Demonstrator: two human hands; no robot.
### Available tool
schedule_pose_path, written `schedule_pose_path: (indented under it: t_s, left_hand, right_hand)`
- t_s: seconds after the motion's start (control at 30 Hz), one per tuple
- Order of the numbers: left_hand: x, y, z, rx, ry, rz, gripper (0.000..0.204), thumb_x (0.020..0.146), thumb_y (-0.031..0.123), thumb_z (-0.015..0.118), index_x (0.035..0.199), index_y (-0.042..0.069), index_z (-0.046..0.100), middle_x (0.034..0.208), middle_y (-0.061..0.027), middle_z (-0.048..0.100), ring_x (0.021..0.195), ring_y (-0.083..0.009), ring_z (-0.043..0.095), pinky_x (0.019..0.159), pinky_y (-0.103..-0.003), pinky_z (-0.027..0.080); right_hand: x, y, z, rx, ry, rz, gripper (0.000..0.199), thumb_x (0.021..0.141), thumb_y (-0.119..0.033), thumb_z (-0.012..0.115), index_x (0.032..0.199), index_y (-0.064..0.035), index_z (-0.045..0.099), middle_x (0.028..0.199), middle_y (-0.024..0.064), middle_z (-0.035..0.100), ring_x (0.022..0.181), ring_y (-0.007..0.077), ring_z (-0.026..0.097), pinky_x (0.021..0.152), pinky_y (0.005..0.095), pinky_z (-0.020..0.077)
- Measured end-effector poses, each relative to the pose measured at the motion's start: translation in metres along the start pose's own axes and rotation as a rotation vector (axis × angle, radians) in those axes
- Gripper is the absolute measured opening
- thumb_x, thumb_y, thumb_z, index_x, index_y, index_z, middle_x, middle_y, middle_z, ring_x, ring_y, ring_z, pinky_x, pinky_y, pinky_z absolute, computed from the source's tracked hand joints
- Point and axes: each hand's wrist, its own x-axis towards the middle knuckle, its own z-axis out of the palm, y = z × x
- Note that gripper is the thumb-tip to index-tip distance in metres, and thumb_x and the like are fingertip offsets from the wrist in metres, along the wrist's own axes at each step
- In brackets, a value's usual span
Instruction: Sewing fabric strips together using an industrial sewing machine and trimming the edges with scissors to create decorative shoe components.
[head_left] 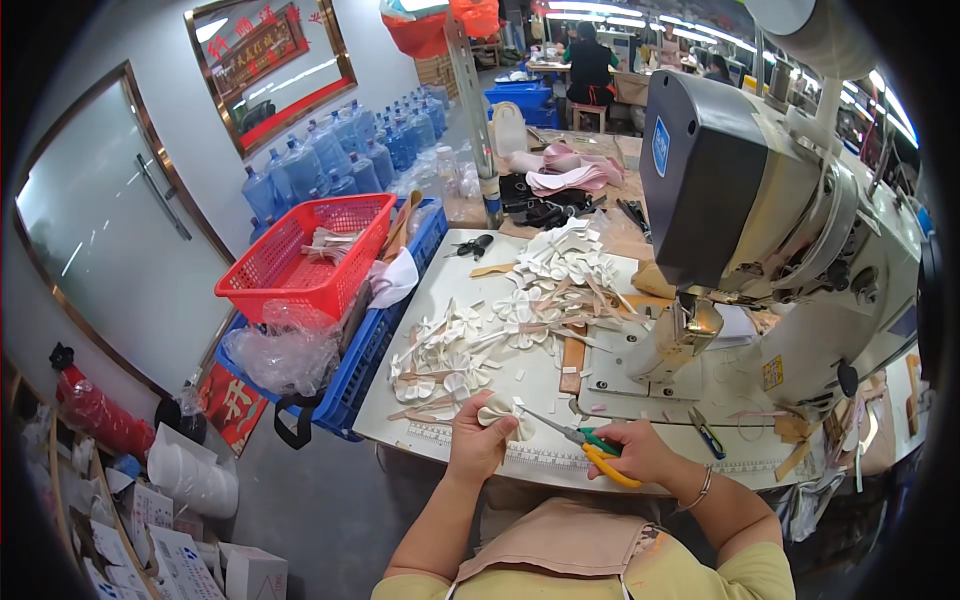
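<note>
My left hand (474, 440) pinches a white flower-shaped piece (506, 417) of soft sheet material above the front edge of the sewing table. Closed around a pair of long-nose pliers (574, 435) with green and yellow handles is my right hand (642, 456). The narrow metal tips point left and reach the side of the flower piece; whether they grip it is too small to tell. Beyond my hands lies a loose heap of similar white flower pieces (535, 305), mixed with tan strips. A ruler strip (550, 457) runs along the table's front edge.
An industrial sewing machine (725, 180) stands at the right, thread snips (707, 434) before it. Black-handled scissors (475, 245) lie at the table's far left. A red basket (300, 275) rests on a blue crate (375, 345) beside the table. Blue water bottles (330, 160) stand along the wall.
</note>
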Motion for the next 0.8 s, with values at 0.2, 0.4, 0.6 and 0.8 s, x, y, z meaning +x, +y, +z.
schedule_pose_path:
  t_s: [0.2,0.4,0.6,0.8]
  left_hand:
    - [-0.002,-0.001,-0.006,0.015,-0.038,-0.009,0.023,0.074,-0.009,0.065,0.091,0.005,0.058,0.087,-0.0001,0.056,0.082,-0.0106,0.056,0.076,-0.025,0.047]
    - [-0.004,0.003,0.000,0.099,0.063,-0.009,0.022,0.075,-0.008,0.065,0.092,0.004,0.058,0.086,-0.0014,0.059,0.078,-0.0113,0.058,0.074,-0.025,0.048]
    - [0.034,0.041,-0.008,1.492,0.010,0.380,0.039,0.062,0.012,0.078,0.092,0.000,0.057,0.082,-0.0101,0.058,0.079,-0.0251,0.058,0.070,-0.033,0.047]
    - [0.107,0.006,0.005,1.586,-0.227,0.509,0.035,0.070,0.014,0.070,0.101,0.005,0.056,0.098,-0.0124,0.056,0.103,-0.0318,0.050,0.087,-0.042,0.040]
  right_hand:
    - [0.001,-0.012,-0.004,0.034,-0.005,0.035,0.046,0.064,-0.031,0.081,0.098,-0.0046,0.064,0.067,0.0024,0.060,0.055,0.0075,0.047,0.054,0.0212,0.0413]
    - [-0.005,0.000,0.002,0.190,0.061,0.113,0.040,0.066,-0.023,0.080,0.096,-0.0023,0.062,0.065,-0.0008,0.058,0.057,0.0041,0.045,0.052,0.0197,0.0393]
    - [-0.010,0.026,-0.005,0.194,0.273,0.273,0.037,0.068,-0.020,0.079,0.094,-0.0006,0.061,0.061,-0.0039,0.052,0.055,0.0021,0.041,0.050,0.0184,0.0351]
    - [-0.010,0.025,0.005,0.329,0.357,0.259,0.042,0.065,-0.024,0.081,0.093,-0.0010,0.061,0.058,-0.0035,0.049,0.053,0.0041,0.040,0.049,0.0198,0.0350]
